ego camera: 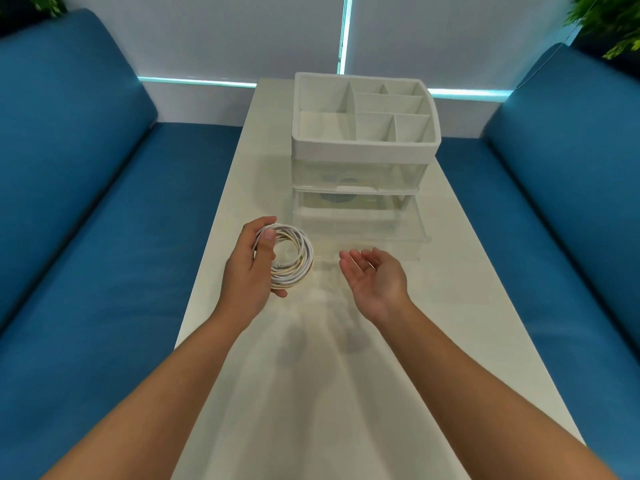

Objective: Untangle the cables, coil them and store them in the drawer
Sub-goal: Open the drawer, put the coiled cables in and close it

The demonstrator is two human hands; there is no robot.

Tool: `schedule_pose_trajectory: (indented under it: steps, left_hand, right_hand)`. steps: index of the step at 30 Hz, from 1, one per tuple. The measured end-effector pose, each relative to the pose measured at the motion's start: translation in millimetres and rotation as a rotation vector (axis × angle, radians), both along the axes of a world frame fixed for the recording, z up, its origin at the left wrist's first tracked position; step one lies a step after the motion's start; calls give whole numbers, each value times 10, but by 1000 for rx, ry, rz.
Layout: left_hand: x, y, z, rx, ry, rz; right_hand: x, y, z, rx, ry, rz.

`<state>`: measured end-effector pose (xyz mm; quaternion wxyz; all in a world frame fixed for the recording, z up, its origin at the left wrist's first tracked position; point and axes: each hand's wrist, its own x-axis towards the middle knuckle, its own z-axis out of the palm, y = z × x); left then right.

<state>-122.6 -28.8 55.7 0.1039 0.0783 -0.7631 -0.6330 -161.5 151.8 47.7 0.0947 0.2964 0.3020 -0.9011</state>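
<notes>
Gripping a coil (294, 256) of white and cream cables, the left hand (250, 268) holds it over the white bench (346, 393), thumb laid across the coil's near-left side and fingers wrapped round behind it. The coil is a neat ring with an open middle, tilted a little toward the camera. Whether its lower edge touches the bench cannot be told.

The right hand (375, 277) is just to the right of the coil, apart from it, palm up and fingers loosely spread, holding nothing. It hovers in front of the drawer (360, 230).

That drawer is clear plastic and is pulled out toward the person from the bottom of a small organiser (363, 143) standing on the far half of the bench. Its walls are hard to trace against the white surface. Something dark and round shows through the clear fronts further back; what it is cannot be made out. The organiser's white top tray is split into several compartments.

Blue sofas (86, 202) run along both sides of the bench. Green leaves (609, 22) show in the upper corners.
</notes>
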Motion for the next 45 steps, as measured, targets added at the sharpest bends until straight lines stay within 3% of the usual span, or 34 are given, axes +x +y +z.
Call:
schedule_pose_trajectory:
  steps: [13,15,17,20,23,33,45]
  left_hand:
    - [66,67,176,42,57,16]
    - [37,106,245,64,73,5]
    - [-4,166,304,78,83,3]
    - [-90,308,372,55,141,-1]
    - [-173,439,466,38,175,-18]
    - [-317,711,730,29,174,-232]
    - [-241,800,739,-68,196,-275]
  right_hand:
    - [145,31,49,81,-69,31]
    - [186,23,125,210,-121,146]
    - [248,-6,252,332,-112,410]
    - [236,-72,471,271,38,629]
    - [111,-46,705,225,149,569]
    - [-309,446,1187,500,210,688]
    - [-273,523,1176,627,263,660]
